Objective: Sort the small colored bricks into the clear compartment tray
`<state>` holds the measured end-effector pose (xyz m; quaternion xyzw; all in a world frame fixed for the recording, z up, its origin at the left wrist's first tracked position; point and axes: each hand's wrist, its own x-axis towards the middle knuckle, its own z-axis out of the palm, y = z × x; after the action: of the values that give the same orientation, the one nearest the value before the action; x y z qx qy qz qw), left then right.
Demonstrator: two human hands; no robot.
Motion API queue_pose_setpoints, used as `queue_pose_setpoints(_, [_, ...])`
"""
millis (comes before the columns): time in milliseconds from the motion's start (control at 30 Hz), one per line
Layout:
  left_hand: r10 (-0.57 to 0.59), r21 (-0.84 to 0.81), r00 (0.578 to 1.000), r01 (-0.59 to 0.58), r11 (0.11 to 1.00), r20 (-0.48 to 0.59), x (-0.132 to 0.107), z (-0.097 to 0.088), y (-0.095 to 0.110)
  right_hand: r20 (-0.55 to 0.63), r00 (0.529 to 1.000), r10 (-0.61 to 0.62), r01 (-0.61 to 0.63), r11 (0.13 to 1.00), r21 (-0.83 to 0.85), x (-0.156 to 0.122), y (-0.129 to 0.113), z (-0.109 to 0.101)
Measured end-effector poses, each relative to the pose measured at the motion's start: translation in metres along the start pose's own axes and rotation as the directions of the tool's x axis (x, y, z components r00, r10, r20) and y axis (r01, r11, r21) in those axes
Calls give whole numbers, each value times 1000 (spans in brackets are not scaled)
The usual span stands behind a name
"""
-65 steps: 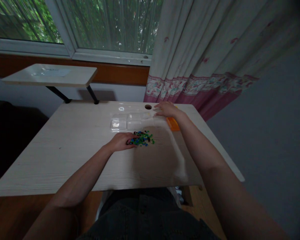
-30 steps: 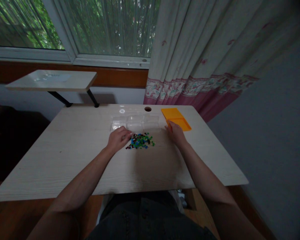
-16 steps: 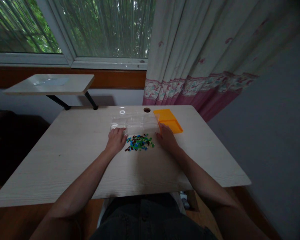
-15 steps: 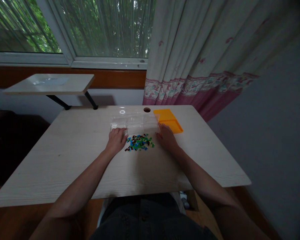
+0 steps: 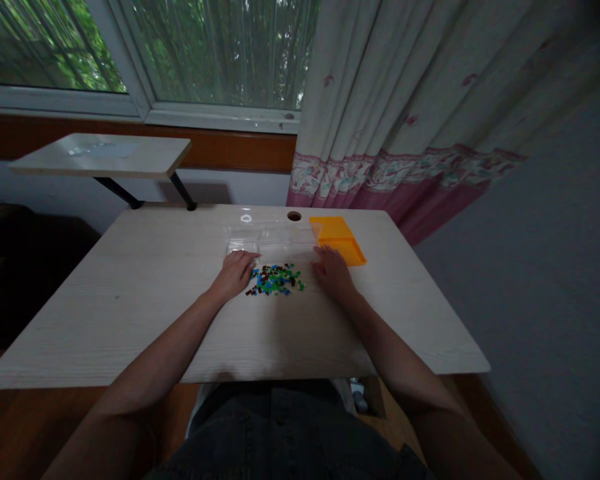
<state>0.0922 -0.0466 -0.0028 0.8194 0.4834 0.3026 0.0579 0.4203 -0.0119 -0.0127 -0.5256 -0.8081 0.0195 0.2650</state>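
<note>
- Left hand (image 5: 236,272): fingers loosely bent at the clear compartment tray's (image 5: 275,251) near-left corner.
- Centre: small coloured pieces (image 5: 277,279) heaped on the desk (image 5: 130,307), unsorted.
- Right hand (image 5: 332,271): fingers half-curled at the tray's right end; I cannot tell whether either hand grips.
- Rightmost: orange tray (image 5: 349,252).

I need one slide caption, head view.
Left hand and right hand flank small colourful pieces near a clear tray.

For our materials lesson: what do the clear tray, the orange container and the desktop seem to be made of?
Clear tray: probably glossy plastic, see-through with glints.
Orange container: likely smooth plastic, opaque and vividly coloured.
Desktop: wood or wood-look laminate, pale with faint grain lines.
</note>
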Motion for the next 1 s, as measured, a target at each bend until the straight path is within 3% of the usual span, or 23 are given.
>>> queue_pose_setpoints(167, [2,-41,1000,-3,999,-26,1,0,1,-89,995,-35,32,999,-31,-1,0,-5])
queue_pose_setpoints(267, [-5,-77,998,0,997,-61,0,-1,2,-164,979,-123,120,992,-27,1,-5,-15])
queue_pose_setpoints(433, [-38,-112,993,26,993,-110,-2,-2,4,-168,958,-234,242,970,28,3,-13,-27])
queue_pose_setpoints(533, [-53,-83,993,44,996,-110,-4,-3,6,-96,953,-287,292,955,48,2,-12,-29])
queue_pose_setpoints(700, [-46,-39,989,41,998,-138,-5,-6,8,108,904,-413,390,901,188,0,-9,-31])
queue_pose_setpoints(833, [-39,-36,982,33,999,-183,-6,-11,10,246,877,-413,364,905,223,-2,-13,-32])
queue_pose_setpoints(1000, [-88,-46,977,81,996,-196,-7,-14,12,289,882,-372,333,926,177,-2,-18,-33])
